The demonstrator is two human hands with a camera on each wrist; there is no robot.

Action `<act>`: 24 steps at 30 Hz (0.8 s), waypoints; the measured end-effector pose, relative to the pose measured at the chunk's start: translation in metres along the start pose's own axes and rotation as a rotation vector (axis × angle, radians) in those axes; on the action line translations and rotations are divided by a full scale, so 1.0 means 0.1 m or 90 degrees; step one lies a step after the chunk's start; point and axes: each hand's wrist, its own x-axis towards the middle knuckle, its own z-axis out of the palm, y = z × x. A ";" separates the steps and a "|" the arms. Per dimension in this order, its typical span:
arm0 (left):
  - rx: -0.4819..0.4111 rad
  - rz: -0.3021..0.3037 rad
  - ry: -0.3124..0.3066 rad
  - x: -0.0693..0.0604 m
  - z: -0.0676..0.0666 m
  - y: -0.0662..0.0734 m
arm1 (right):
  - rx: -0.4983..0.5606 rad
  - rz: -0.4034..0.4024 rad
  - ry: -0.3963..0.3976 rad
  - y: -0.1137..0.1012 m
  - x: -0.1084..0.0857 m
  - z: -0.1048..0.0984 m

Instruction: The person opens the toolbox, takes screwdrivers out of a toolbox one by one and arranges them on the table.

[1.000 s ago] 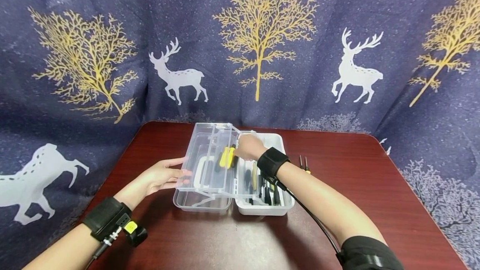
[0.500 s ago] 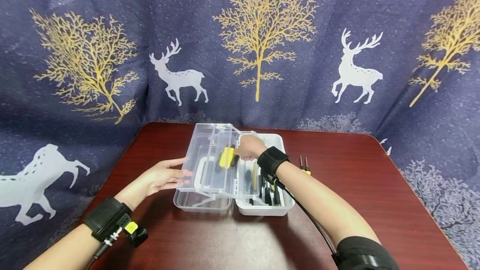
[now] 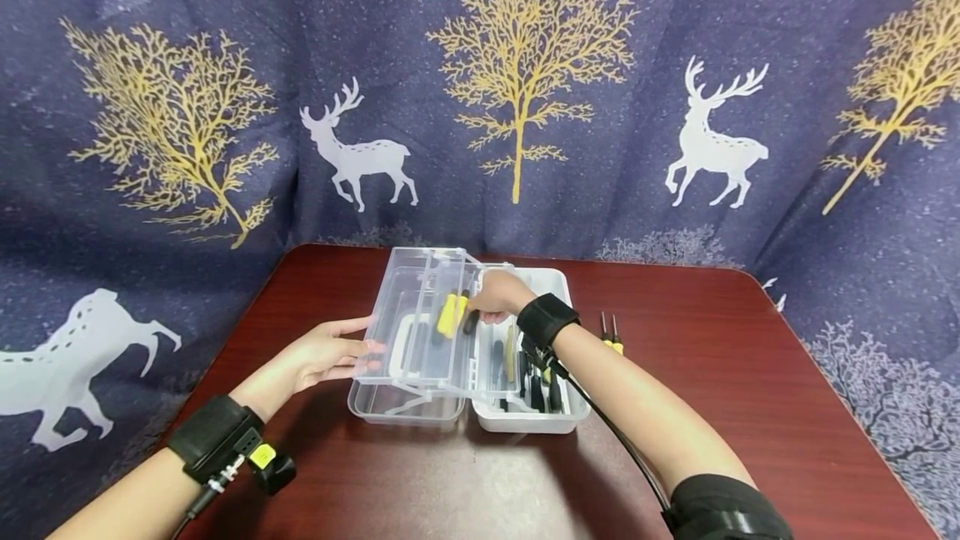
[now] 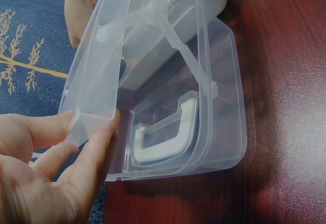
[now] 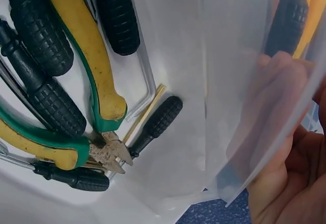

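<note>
Now, left hand (image 3: 326, 354) pinches the clear tray's (image 3: 405, 307) edge, unmoved | right hand (image 3: 498, 294) curls by yellow handles (image 3: 448, 317) inside it, hold unclear | handles sit slightly shifted from a moment ago

A dark red table (image 3: 712, 332) carried an open plastic toolbox (image 3: 528, 423). Two screwdrivers (image 3: 617, 347) lay near its right side, tips pointing away.

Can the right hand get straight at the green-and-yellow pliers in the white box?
Probably not directly: the translucent tray appears to stand between the right hand and the pliers. Pulled clear of it, the hand likely could, since they lie largely uncovered.
</note>
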 end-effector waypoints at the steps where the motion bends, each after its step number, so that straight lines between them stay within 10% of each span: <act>1: 0.000 0.000 -0.001 0.00 0.00 0.00 | 0.011 0.001 -0.001 0.01 0.01 0.01; 24: -0.001 -0.005 0.002 -0.01 0.01 0.01 | 0.079 -0.050 0.046 0.07 -0.09 -0.02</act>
